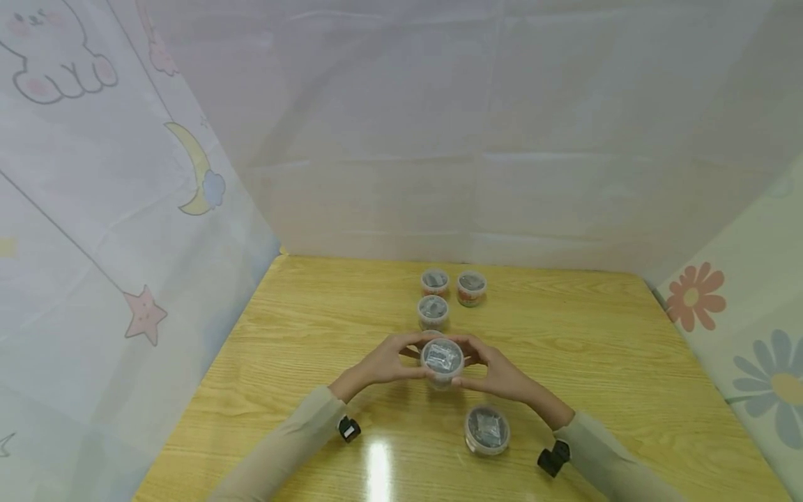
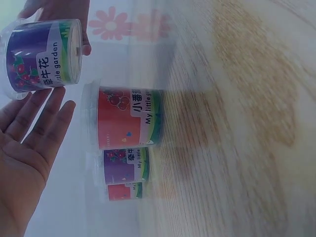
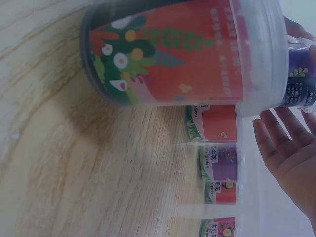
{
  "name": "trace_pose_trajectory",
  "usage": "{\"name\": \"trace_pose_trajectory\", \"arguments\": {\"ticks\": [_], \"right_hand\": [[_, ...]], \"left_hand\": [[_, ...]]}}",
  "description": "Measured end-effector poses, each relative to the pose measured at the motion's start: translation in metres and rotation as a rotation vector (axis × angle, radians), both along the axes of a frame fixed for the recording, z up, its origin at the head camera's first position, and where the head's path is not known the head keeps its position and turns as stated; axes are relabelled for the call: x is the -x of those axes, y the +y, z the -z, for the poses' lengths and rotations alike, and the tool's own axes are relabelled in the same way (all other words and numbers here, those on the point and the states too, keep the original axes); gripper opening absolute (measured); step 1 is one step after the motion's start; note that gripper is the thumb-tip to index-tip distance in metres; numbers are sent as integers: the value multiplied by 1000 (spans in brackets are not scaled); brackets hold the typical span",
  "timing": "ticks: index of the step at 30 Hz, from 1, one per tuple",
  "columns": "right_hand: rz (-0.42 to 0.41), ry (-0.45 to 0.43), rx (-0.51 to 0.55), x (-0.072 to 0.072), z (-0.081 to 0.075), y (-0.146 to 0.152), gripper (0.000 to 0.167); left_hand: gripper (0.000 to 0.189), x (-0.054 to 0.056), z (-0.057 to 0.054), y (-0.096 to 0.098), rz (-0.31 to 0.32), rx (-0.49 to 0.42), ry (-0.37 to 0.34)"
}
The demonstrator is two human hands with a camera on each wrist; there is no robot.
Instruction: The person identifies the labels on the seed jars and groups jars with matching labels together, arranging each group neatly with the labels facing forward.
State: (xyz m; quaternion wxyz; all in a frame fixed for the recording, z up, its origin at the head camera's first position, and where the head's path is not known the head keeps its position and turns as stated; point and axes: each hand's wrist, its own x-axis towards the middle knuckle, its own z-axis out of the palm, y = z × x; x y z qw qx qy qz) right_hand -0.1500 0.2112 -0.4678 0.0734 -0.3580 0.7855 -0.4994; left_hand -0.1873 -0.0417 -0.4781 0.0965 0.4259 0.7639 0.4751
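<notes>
Pale, cartoon-printed sheeting [image 1: 94, 279] surrounds a yellow wood-grain table [image 1: 301, 321]; above it, left hand [image 1: 385, 362] and right hand [image 1: 500, 375] together grip a round, purple-labelled plastic tub [image 1: 442, 358] (clear lid up top!), one red-labelled plastic tub [image 1: 487, 429] standing closer in, four similar lidded tubs [image 1: 433, 312] beyond.

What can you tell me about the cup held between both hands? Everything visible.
The cup is round and looks like clear plastic; a shiny packet shows through its see-through top. Its label is mostly purple, with red pictures, Chinese characters, the words "little garden" and green near the base. It stands roughly upright, raised off the table. The left hand and right hand grip it from opposite sides.
</notes>
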Motion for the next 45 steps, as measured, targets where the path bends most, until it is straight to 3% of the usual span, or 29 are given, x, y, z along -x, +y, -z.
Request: {"name": "trace_pose_trajectory", "arguments": {"ticks": [4,8,13,17,22,26,32,37,45], "right_hand": [[10,-28,7,-5,-16,-2,61],[0,-39,15,-5,-22,-2,58],[-9,-88,57,-1,-17,0,57],[4,-140,78,7,-3,3,58],[9,-179,87,12,9,5,58],[13,-201,99,13,8,5,57],[13,-201,121,14,5,3,56],[17,-206,121,15,1,3,55],[-3,-209,128,17,2,3,57]], "left_hand": [[63,0,0,1,-19,11,-14],[64,-1,0,2,-33,10,-50],[62,-1,1,4,-67,-7,-90],[58,-1,2,6,-91,-22,-104],[67,-1,4,6,-66,-59,-110],[72,-3,1,7,-41,-74,-116],[71,-2,0,8,-53,-76,-116],[71,2,4,7,-52,-98,-92],[70,1,-3,8,-91,-95,-197]]}}
